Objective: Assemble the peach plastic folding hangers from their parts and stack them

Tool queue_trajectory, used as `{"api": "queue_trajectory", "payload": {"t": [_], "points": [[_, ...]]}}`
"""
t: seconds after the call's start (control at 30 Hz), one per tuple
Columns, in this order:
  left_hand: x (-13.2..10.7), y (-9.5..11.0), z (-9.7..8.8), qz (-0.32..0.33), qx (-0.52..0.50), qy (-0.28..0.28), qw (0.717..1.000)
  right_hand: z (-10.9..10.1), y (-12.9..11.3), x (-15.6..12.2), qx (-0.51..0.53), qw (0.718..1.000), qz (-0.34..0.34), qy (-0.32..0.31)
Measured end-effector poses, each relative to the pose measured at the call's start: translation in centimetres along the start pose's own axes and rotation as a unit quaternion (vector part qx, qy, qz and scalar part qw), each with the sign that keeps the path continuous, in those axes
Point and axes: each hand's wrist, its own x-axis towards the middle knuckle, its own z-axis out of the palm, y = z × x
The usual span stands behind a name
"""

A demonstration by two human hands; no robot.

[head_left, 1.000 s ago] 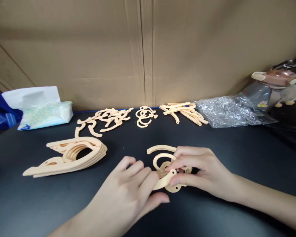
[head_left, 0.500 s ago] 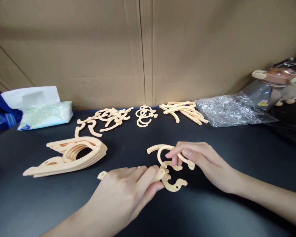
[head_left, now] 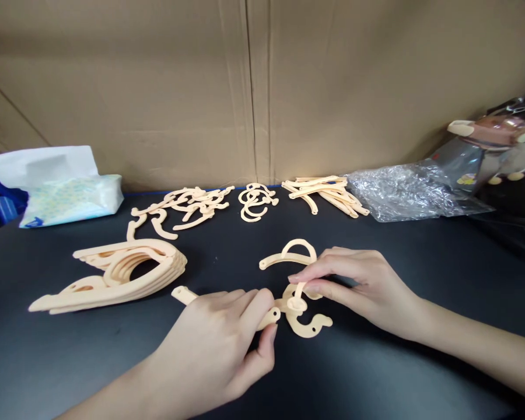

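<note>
My left hand (head_left: 221, 341) is closed around a beige plastic hanger arm (head_left: 184, 295); both ends poke out, and a round hole shows at the near right end. In my right hand (head_left: 359, 277), thumb and fingers pinch a curved beige hook (head_left: 298, 242). The hook's flat round end (head_left: 296, 304) points down, close to the hanger arm's right end. Below and between the hands lies a curved bracket piece (head_left: 306, 331) with a small hole. A slightly bent strip (head_left: 273, 261) rests on the table behind the hook, partly hidden by my right hand.
Folded hangers (head_left: 157, 280) are stacked at left. Along the back lie piles of curved brackets (head_left: 192, 207), hooks (head_left: 256, 201) and strips (head_left: 328, 195). A tissue pack (head_left: 74, 198) stands at back left; clear plastic wrap (head_left: 411, 192) and a toy-like figure (head_left: 494, 134) are at right.
My right hand has turned the hook, bringing its round end left and down towards the hanger arm. My left hand has shifted slightly left with the arm.
</note>
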Motion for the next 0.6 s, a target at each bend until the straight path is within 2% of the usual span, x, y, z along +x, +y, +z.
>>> {"api": "queue_trajectory", "payload": {"t": [0.27, 0.4, 0.6], "points": [[0.0, -0.2, 0.5, 0.023, 0.034, 0.024, 0.999, 1.0, 0.2, 0.3, 0.169, 0.981, 0.096, -0.009], [0.3, 0.0, 0.4, 0.031, 0.048, 0.024, 0.998, 1.4, 0.2, 0.4, 0.205, 0.969, 0.135, -0.035], [0.9, 0.4, 0.2, 0.048, 0.055, 0.030, 0.997, 1.8, -0.3, 0.4, 0.215, 0.965, 0.139, -0.062]]}}
